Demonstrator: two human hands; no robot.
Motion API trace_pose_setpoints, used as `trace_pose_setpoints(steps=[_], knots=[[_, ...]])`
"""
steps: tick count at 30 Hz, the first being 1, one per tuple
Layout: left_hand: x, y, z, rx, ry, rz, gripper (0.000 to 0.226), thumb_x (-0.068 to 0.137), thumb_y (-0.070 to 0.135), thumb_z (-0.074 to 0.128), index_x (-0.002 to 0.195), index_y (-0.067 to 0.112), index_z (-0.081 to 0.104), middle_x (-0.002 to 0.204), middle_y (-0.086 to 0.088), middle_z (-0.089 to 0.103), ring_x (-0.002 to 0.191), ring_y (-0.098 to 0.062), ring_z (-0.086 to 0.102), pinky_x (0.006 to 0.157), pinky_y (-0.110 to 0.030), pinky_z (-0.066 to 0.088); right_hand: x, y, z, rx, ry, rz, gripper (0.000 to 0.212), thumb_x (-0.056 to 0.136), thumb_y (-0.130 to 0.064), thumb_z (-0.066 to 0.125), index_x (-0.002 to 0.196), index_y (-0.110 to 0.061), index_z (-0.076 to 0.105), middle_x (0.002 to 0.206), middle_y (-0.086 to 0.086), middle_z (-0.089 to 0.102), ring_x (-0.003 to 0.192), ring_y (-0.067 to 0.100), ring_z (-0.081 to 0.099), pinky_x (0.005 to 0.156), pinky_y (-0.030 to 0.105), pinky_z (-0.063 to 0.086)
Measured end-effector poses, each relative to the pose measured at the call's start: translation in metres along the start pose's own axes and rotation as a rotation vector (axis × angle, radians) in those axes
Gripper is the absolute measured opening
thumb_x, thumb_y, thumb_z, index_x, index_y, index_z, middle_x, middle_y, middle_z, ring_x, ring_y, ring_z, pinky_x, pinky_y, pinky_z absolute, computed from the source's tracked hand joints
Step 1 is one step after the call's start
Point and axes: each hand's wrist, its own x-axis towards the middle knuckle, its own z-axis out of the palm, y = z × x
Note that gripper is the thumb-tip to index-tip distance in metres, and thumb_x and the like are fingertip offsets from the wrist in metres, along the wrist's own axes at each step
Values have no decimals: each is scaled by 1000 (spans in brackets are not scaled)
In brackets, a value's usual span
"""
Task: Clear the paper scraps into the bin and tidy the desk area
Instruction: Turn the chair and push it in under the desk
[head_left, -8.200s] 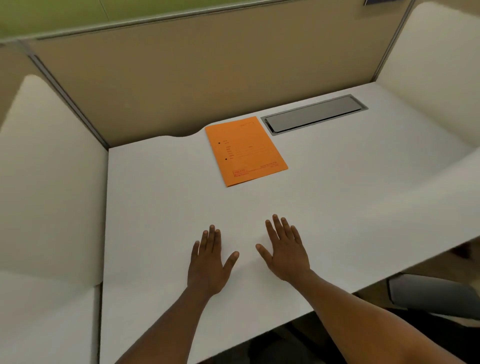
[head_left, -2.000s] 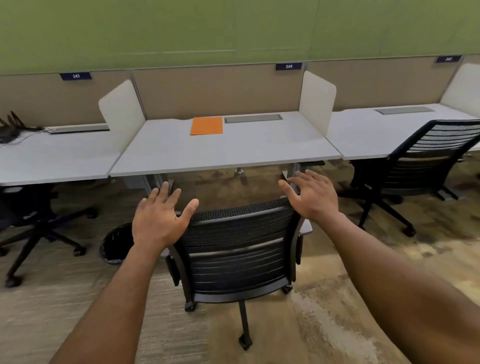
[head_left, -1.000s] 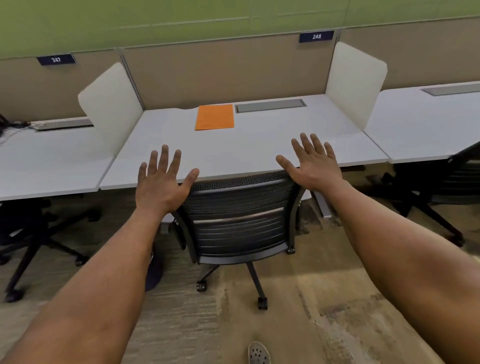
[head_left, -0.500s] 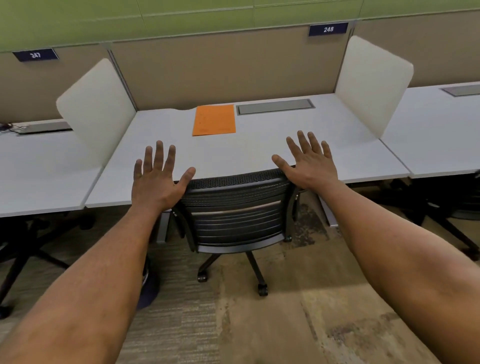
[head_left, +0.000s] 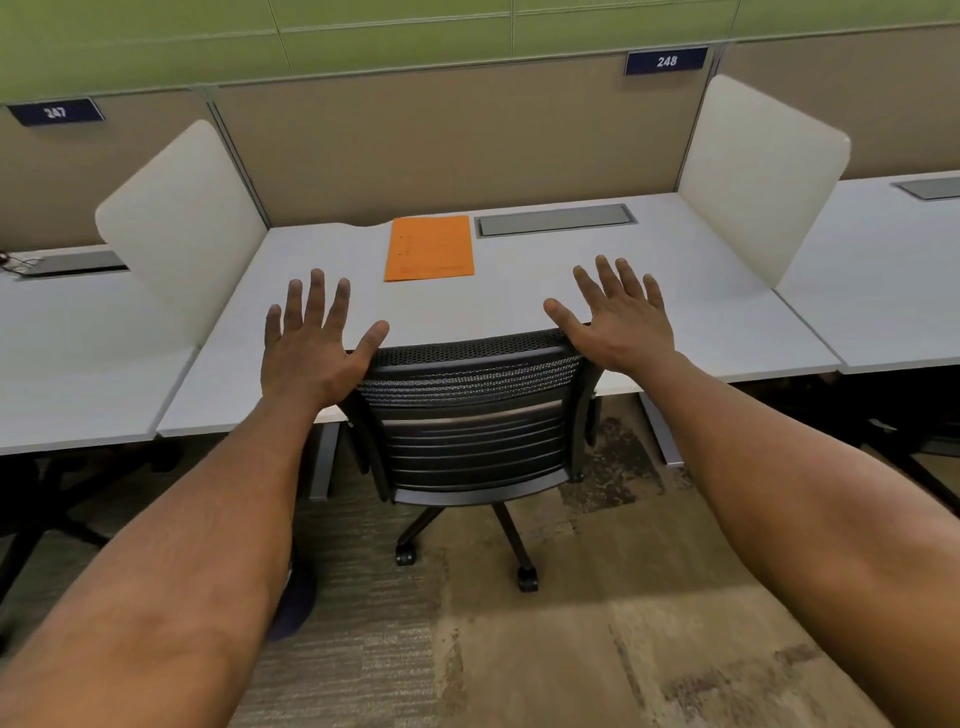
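Observation:
A white desk (head_left: 519, 301) stands ahead with an orange folder (head_left: 429, 248) lying flat near its back edge. A black mesh office chair (head_left: 470, 415) is pushed up to the desk's front edge. My left hand (head_left: 311, 343) is open, fingers spread, at the top left corner of the chair back. My right hand (head_left: 618, 317) is open, fingers spread, at the top right corner of the chair back. Neither hand holds anything. A dark bin (head_left: 296, 597) shows only partly behind my left forearm. I see no paper scraps.
White divider panels stand at the desk's left (head_left: 182, 223) and right (head_left: 758, 171). A grey cable hatch (head_left: 556, 220) is set in the desk top. Neighbouring desks lie on both sides, with dark chairs under them. Carpeted floor (head_left: 571, 649) lies below.
The view has closed in on the desk, and the chair now sits nearer under its front edge. Both hands stay open at the chair back's top corners.

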Motion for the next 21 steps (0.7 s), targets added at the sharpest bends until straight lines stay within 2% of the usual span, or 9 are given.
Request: trace_pose_setpoints(steps=[8,21], knots=[[23,-13,-4,-21,-10,-22,90,81,84,-2,155,33,-3,163,1,-13,149,-20,-15,120,-46,-5,23,-10,-5,12,23,-19,94,80,-86,-1,156,-31,10,165,0,2,151,19,-6,121,47,-5],[18,-16,4,-6,-11,-12,90,81,84,-2,155,33,-3,163,2,-14,149,-20,-14,119,-45,-7,20,-9,0,-18,-1,-18,95,79,-86,-3,156,-31,10,165,0,2,151,19,-5,121,47,-5]])
